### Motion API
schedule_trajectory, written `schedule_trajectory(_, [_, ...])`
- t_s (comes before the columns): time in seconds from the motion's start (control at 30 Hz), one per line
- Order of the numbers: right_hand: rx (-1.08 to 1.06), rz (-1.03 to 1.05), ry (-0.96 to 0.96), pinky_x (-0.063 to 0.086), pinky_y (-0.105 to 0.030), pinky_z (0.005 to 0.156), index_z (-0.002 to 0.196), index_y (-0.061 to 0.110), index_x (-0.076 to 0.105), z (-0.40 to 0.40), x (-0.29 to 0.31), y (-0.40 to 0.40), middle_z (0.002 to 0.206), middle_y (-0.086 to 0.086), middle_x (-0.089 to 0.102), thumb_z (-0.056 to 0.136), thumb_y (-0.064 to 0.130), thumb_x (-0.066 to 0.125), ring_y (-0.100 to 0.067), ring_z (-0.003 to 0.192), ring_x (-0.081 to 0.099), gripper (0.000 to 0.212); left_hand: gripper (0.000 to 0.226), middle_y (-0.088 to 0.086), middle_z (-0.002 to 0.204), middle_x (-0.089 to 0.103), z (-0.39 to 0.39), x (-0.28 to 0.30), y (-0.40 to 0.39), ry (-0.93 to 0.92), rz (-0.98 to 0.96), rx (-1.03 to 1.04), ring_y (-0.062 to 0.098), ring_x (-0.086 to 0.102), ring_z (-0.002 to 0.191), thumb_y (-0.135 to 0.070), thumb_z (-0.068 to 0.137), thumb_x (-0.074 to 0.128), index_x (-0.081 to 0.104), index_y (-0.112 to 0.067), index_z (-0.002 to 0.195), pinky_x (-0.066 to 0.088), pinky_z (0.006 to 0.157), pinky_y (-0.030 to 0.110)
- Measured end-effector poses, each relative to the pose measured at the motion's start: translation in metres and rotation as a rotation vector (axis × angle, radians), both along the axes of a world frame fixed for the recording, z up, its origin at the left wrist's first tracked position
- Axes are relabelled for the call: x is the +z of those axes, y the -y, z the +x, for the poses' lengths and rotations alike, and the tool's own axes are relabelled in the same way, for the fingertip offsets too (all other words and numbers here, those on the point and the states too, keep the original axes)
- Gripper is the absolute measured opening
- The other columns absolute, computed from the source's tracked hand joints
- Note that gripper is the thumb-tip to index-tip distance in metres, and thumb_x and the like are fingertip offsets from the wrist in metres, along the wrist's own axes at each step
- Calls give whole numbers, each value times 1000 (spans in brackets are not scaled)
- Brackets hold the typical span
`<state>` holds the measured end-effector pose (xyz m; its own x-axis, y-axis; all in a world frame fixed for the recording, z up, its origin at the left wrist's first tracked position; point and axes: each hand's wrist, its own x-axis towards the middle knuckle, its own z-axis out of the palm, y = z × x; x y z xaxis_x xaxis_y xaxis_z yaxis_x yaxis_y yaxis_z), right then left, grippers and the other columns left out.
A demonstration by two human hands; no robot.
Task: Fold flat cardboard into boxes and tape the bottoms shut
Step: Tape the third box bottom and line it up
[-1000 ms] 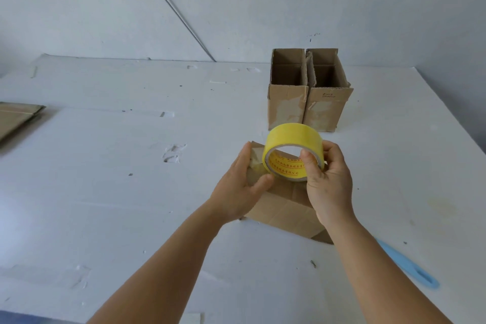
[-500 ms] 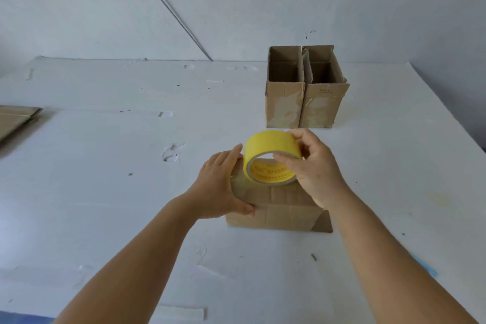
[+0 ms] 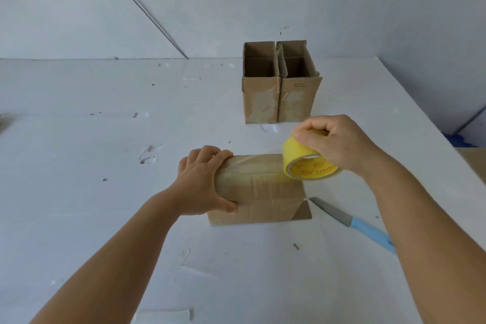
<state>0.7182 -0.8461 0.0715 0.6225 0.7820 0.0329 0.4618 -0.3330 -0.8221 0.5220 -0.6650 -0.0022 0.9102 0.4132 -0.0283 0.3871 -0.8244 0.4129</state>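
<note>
Right hand grips tape roll (yellow) over box.

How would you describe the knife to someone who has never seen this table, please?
On the white table, look right of the cardboard box that the left hand holds. The knife lies flat there, blade toward the box. It alone has a grey blade and light blue handle.

Blue-handled knife on white table, near edge.
</note>
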Motion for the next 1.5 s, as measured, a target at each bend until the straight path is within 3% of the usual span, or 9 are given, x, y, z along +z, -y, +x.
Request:
schedule_trajectory(0.13, [4, -205, 117, 50, -29, 81, 78, 35, 73, 11, 3, 5, 94, 11, 70, 78, 40, 69, -10, 93, 62, 6, 107, -19, 120, 24, 0, -1, 0, 6, 8, -3, 8, 18, 118, -69, 40, 68, 30, -40, 136, 9, 105, 28])
schedule_trajectory(0.27, [2, -345, 215, 42, -24, 68, 80, 35, 72, 11, -4, 6, 97, 9, 66, 77, 43, 67, -12, 90, 58, 10, 108, -20, 119, 23, -1, -2, -1, 14, 0, -3, 5, 16, 114, -68, 41, 70, 29, -40, 136, 9, 105, 27])
schedule_trajectory(0.97, [60, -487, 203, 45, -28, 69, 79, 34, 66, 12, -41, 7, 91, 11, 61, 82, 45, 63, -10, 83, 55, 12, 111, -19, 124, 22, -1, 0, 2, -25, -2, -2, 9, 16, 120, -69, 41, 68, 25, -40, 139, 7, 106, 27])
schedule_trajectory(1.1, [67, -478, 196, 41, -27, 64, 78, 34, 64, 13, -43, 6, 86, 11, 59, 83, 45, 63, -10, 80, 54, 13, 113, -11, 133, 18, 4, 8, 7, -137, 157, -62, 15, 11, 133, -78, 51, 60, 15, -32, 143, 2, 113, 35])
schedule_trajectory(1.17, [65, -474, 209, 38, -26, 60, 78, 32, 64, 13, -43, 4, 80, 13, 56, 83, 44, 62, -7, 74, 51, 13, 117, -2, 149, 6, 13, 8, 19, -235, 259, -104, 21, -6, 144, -79, 63, 55, -1, -22, 149, -6, 117, 44])
schedule_trajectory(1.23, [64, -476, 232, 36, -26, 57, 79, 30, 65, 12, -44, 2, 77, 12, 55, 84, 43, 62, -6, 69, 49, 14, 117, 3, 158, -12, 27, 7, 35, -281, 295, -134, 21, -20, 144, -77, 72, 48, -16, -17, 149, -11, 116, 47])
schedule_trajectory(1.33, [71, -491, 302, 35, -25, 57, 82, 29, 66, 11, -43, 1, 78, 14, 53, 84, 43, 60, -8, 70, 50, 15, 112, 10, 158, -19, 59, 4, 61, -264, 313, -201, 24, -23, 143, -73, 79, 44, -19, -10, 148, -12, 116, 48])
schedule_trajectory(1.43, [77, -498, 380, 36, -26, 59, 80, 30, 62, 11, -43, 2, 74, 13, 53, 86, 41, 57, -14, 77, 53, 12, 109, 11, 159, -12, 91, 6, 82, -246, 289, -279, 26, -18, 145, -71, 81, 43, -15, -6, 148, -9, 117, 47])
schedule_trajectory(1.5, [90, -483, 374, 38, -27, 63, 81, 31, 61, 12, -47, 3, 75, 13, 54, 87, 40, 55, -15, 80, 55, 12, 111, 9, 158, 5, 100, 5, 85, -197, 298, -292, 27, 0, 145, -72, 78, 46, -7, -7, 149, 1, 118, 44])
